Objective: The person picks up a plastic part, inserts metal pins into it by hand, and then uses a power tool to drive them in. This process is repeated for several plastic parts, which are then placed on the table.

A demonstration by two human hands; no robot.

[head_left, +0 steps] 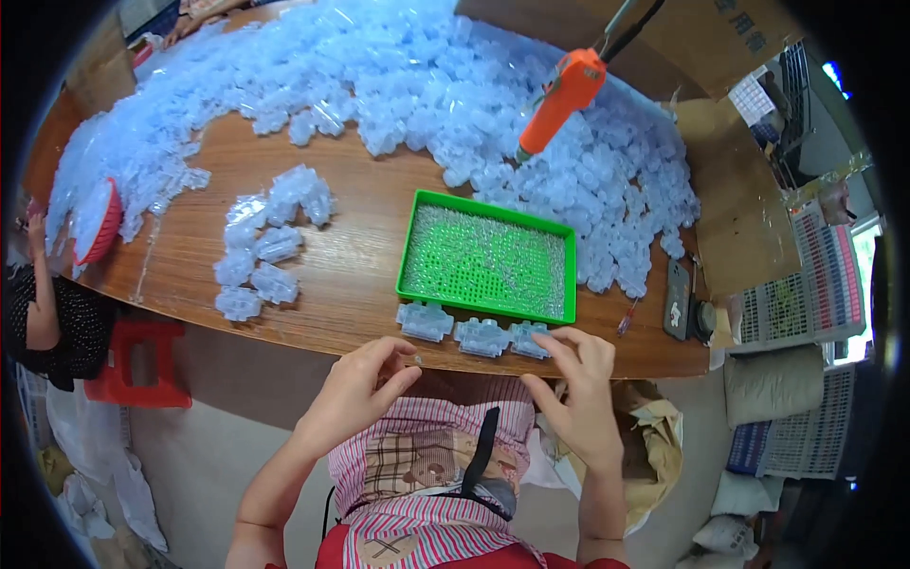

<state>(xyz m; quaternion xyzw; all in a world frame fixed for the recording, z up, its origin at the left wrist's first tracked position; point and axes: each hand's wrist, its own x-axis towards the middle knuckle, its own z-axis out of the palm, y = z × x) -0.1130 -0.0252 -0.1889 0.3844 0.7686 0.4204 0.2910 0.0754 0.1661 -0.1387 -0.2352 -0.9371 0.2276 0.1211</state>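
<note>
My left hand [365, 384] is at the table's near edge, thumb and forefinger closed around a tiny shiny piece [417, 360] too small to name. Three clear bluish plastic housings stand in a row: the left one [425, 321], the middle one [482, 337] and the right one [528, 339]. My right hand [583, 384] has its fingers apart, a fingertip touching the right housing and the thumb off it, near the edge. Just behind the row lies a green tray [409, 248] holding many small silvery pieces.
A large heap of clear plastic parts [398, 66] covers the table's far side. An orange electric screwdriver [566, 95] hangs above it. Several housings [278, 244] lie at left. At right are a phone [677, 300] and cardboard [735, 190]. Another person's arm [40, 275] and a red stool [142, 365] are at left.
</note>
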